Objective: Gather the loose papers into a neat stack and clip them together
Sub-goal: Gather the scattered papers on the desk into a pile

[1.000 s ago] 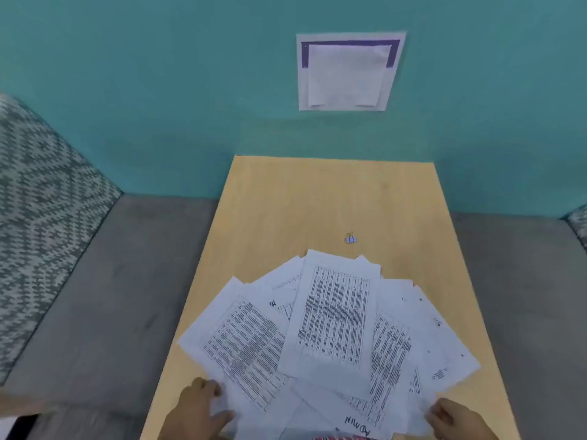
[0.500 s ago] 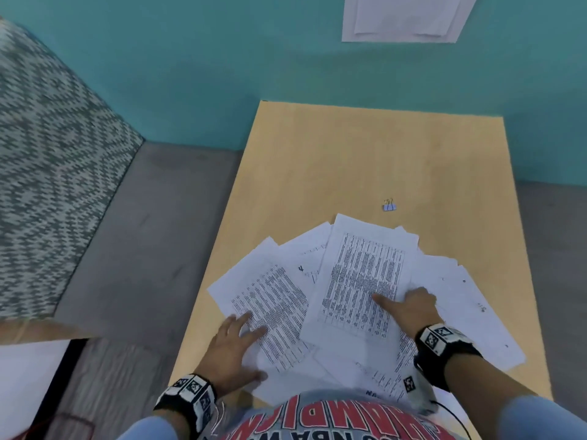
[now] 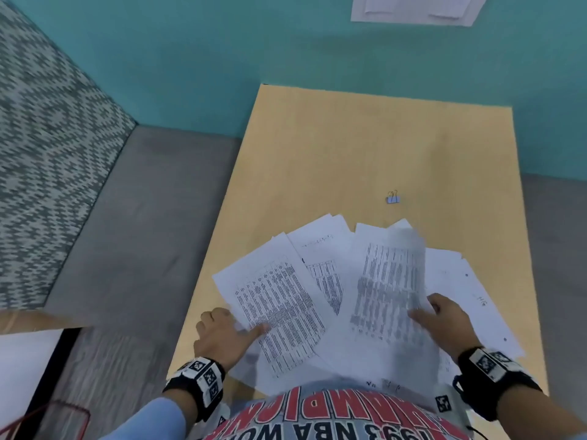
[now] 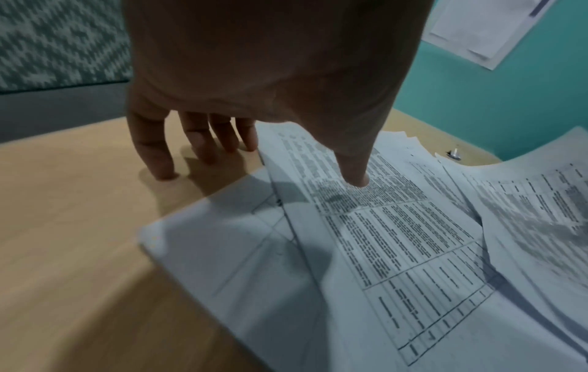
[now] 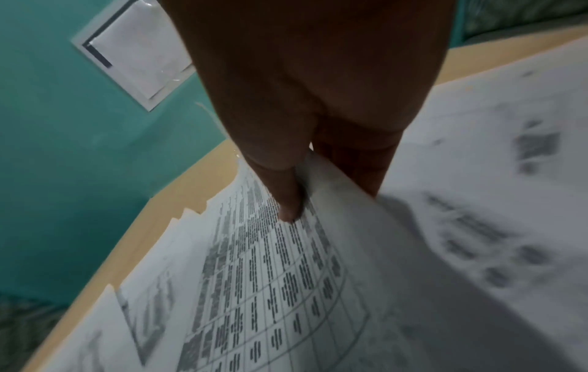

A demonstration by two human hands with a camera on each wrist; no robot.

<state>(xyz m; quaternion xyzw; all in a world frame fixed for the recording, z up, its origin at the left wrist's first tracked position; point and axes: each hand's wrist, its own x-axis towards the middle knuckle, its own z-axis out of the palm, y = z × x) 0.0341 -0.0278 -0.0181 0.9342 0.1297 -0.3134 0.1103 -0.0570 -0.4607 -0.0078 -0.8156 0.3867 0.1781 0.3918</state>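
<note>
While papers (image 3: 320, 281) fanned over desk (image 3: 365, 147):
L hand (image 3: 222, 335): thumb pressed a sheet, fingers straight.
R hand (image 3: 448, 322): pinched top sheet (image 3: 387, 281).
Clip (image 3: 393, 198): beyond pile.
Shirt (image 3: 317, 417): "NBA".

Left hand (image 3: 222, 336) low with straight fingers (image 4: 159, 153) spread downward, thumb pressing flat, right hand (image 3: 451, 325) pinching between thumb and curled fingers (image 5: 359, 166), both wrists banded

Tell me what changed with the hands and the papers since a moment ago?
The right hand, flat on the middle sheet half a second ago, now pinches that sheet's right edge and lifts it, so it curls up. The left hand has slid to the left sheet's edge, thumb on top, fingers on the table. The binder clip stays untouched beyond the papers, which are still fanned out.
</note>
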